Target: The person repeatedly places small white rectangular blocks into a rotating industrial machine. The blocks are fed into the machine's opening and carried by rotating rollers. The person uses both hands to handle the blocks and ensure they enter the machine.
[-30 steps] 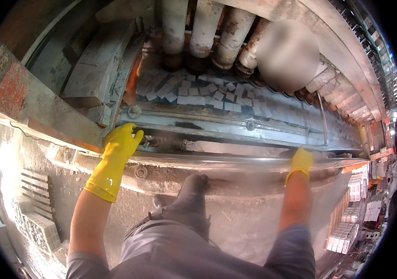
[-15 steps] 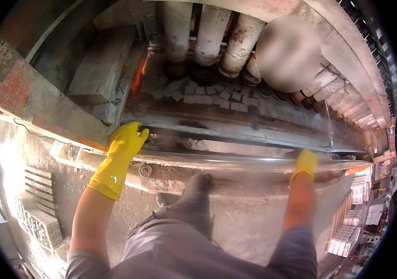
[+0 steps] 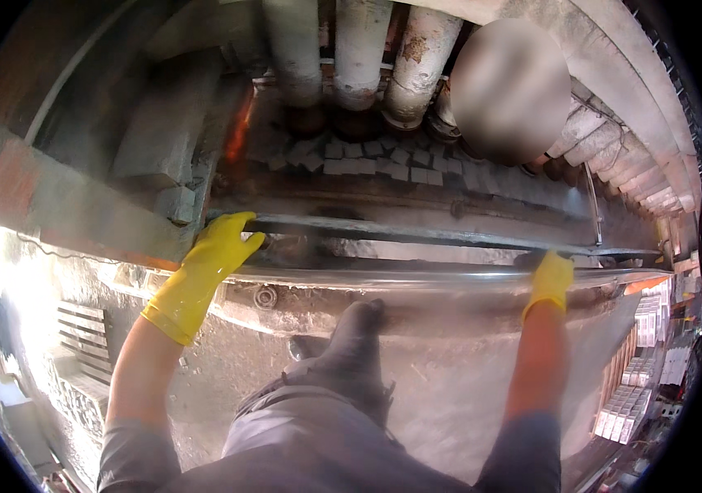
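Both my hands wear yellow rubber gloves. At the left end of a long metal trough, my left hand (image 3: 221, 241) rests by the corner of a dusty frame beam (image 3: 63, 193). Its thumb stands apart from the fingers, with nothing visible between them. Farther right, my right hand (image 3: 551, 278) reaches over the shiny metal front rail (image 3: 416, 278). Its fingers are curled and partly hidden; a dark piece (image 3: 529, 260) shows beside them, too unclear to name. A long narrow bar (image 3: 384, 227) runs behind the rail, with a slot between them.
Small pale tiles (image 3: 371, 166) lie in several rows inside the machine, below thick whitish cylinders (image 3: 361, 57). A blurred round patch covers part of the upper right. Stacked pale blocks (image 3: 616, 415) stand right; a slatted pallet (image 3: 84, 333) lies left on the floor.
My view has shifted slightly. My right hand sits a little farther right and farther forward over the rail. The left hand keeps its place at the corner, its forearm swung slightly outward.
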`<state>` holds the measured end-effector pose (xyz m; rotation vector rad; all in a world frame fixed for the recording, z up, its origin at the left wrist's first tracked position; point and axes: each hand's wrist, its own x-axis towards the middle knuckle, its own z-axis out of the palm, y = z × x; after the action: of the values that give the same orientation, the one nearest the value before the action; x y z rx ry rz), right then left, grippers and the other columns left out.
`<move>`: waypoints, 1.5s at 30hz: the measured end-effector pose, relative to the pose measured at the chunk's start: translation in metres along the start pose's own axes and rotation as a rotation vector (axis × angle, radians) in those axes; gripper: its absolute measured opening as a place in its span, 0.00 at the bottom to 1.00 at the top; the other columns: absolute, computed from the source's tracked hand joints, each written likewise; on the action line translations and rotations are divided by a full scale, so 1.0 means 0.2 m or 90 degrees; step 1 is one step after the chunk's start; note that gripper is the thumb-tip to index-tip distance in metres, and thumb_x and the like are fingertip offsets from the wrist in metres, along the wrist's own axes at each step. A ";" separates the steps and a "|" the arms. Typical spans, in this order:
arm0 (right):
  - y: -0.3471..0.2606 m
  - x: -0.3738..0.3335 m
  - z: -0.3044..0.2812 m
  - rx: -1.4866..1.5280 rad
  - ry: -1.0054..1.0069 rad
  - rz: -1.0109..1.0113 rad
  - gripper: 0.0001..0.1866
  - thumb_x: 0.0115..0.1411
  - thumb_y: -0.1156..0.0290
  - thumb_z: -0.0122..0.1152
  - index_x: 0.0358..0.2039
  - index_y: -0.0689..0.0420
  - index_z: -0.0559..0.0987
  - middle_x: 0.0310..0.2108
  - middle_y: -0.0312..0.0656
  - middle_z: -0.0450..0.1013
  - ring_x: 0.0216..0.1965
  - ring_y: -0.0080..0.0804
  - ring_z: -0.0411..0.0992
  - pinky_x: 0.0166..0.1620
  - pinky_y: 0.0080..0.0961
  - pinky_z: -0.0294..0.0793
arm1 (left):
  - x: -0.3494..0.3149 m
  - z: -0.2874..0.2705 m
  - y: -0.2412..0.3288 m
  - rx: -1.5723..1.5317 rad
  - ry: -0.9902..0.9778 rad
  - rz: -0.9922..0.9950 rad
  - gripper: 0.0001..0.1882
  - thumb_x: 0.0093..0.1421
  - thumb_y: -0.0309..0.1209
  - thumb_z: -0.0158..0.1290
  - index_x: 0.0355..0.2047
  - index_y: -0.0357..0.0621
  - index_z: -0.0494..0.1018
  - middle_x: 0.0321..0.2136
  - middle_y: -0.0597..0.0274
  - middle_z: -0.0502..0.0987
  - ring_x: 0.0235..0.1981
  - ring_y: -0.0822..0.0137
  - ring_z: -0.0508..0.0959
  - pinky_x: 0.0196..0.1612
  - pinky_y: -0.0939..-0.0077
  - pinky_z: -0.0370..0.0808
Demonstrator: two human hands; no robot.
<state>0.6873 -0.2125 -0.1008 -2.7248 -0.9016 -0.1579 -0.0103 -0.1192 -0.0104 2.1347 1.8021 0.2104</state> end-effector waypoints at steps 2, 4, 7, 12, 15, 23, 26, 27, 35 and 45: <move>-0.09 -0.04 -0.08 0.079 0.009 0.039 0.33 0.65 0.45 0.56 0.44 0.70 0.81 0.49 0.64 0.78 0.52 0.62 0.76 0.55 0.48 0.74 | 0.06 0.01 0.01 0.028 0.021 0.066 0.29 0.63 0.44 0.60 0.59 0.41 0.74 0.56 0.46 0.78 0.57 0.47 0.77 0.62 0.55 0.71; -0.16 -0.04 -0.15 0.116 -0.002 0.035 0.34 0.65 0.45 0.56 0.46 0.71 0.81 0.50 0.64 0.77 0.53 0.61 0.76 0.56 0.48 0.74 | 0.18 0.04 -0.02 0.061 0.037 0.113 0.29 0.64 0.43 0.59 0.61 0.42 0.72 0.60 0.45 0.75 0.60 0.47 0.74 0.65 0.54 0.69; -0.33 -0.01 -0.21 0.127 -0.056 0.146 0.33 0.64 0.47 0.58 0.50 0.70 0.79 0.52 0.64 0.77 0.54 0.61 0.75 0.57 0.48 0.74 | 0.50 0.08 -0.11 0.192 0.013 0.093 0.29 0.63 0.44 0.58 0.62 0.45 0.72 0.61 0.49 0.74 0.63 0.49 0.72 0.66 0.55 0.68; -0.41 0.09 -0.15 0.094 -0.038 0.173 0.34 0.63 0.48 0.62 0.54 0.70 0.77 0.54 0.64 0.76 0.55 0.60 0.75 0.58 0.47 0.74 | 0.98 0.18 -0.29 0.216 -0.063 -0.120 0.29 0.65 0.43 0.56 0.63 0.46 0.70 0.63 0.49 0.72 0.65 0.48 0.70 0.68 0.55 0.67; -0.48 0.13 -0.16 0.103 -0.033 0.244 0.36 0.63 0.48 0.64 0.58 0.68 0.75 0.57 0.63 0.74 0.57 0.59 0.74 0.60 0.47 0.74 | 1.13 0.21 -0.29 0.222 -0.060 -0.170 0.29 0.64 0.41 0.56 0.64 0.48 0.69 0.64 0.49 0.71 0.66 0.48 0.69 0.68 0.55 0.67; -0.61 0.25 -0.16 0.085 -0.043 0.235 0.36 0.62 0.47 0.64 0.58 0.67 0.76 0.56 0.63 0.75 0.56 0.58 0.75 0.60 0.48 0.75 | 1.53 0.41 -0.45 0.251 -0.064 -0.142 0.36 0.60 0.30 0.58 0.70 0.55 0.62 0.67 0.51 0.67 0.69 0.49 0.66 0.68 0.55 0.67; -0.64 0.29 -0.11 0.090 -0.035 0.229 0.37 0.61 0.46 0.64 0.58 0.67 0.76 0.56 0.63 0.74 0.56 0.59 0.75 0.60 0.48 0.74 | 1.58 0.56 -0.58 0.237 -0.012 -0.131 0.39 0.59 0.27 0.58 0.71 0.56 0.60 0.68 0.51 0.66 0.70 0.48 0.65 0.69 0.54 0.67; -0.65 0.30 -0.10 0.101 -0.032 0.228 0.37 0.61 0.46 0.64 0.58 0.67 0.76 0.56 0.63 0.74 0.56 0.59 0.75 0.60 0.49 0.74 | 1.57 0.59 -0.62 0.233 0.006 -0.130 0.40 0.59 0.27 0.58 0.71 0.57 0.60 0.68 0.51 0.66 0.70 0.48 0.64 0.69 0.54 0.67; -0.65 0.37 -0.06 0.067 -0.043 0.229 0.37 0.62 0.46 0.63 0.58 0.66 0.76 0.57 0.60 0.75 0.57 0.58 0.74 0.60 0.48 0.74 | 1.57 0.35 -0.31 0.274 -0.198 -0.295 0.47 0.57 0.25 0.58 0.75 0.62 0.52 0.73 0.49 0.56 0.73 0.46 0.60 0.70 0.51 0.65; -0.54 0.25 -0.07 0.090 0.006 0.236 0.36 0.61 0.46 0.65 0.56 0.67 0.77 0.55 0.61 0.76 0.55 0.57 0.75 0.59 0.47 0.75 | 1.55 0.39 -0.41 0.236 -0.139 -0.168 0.43 0.60 0.24 0.55 0.75 0.57 0.54 0.75 0.51 0.54 0.74 0.47 0.58 0.72 0.54 0.62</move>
<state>0.6619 -0.1039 -0.0555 -2.6966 -0.3747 -0.0323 -0.0036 0.1829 -0.1445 2.0154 2.0855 -0.4369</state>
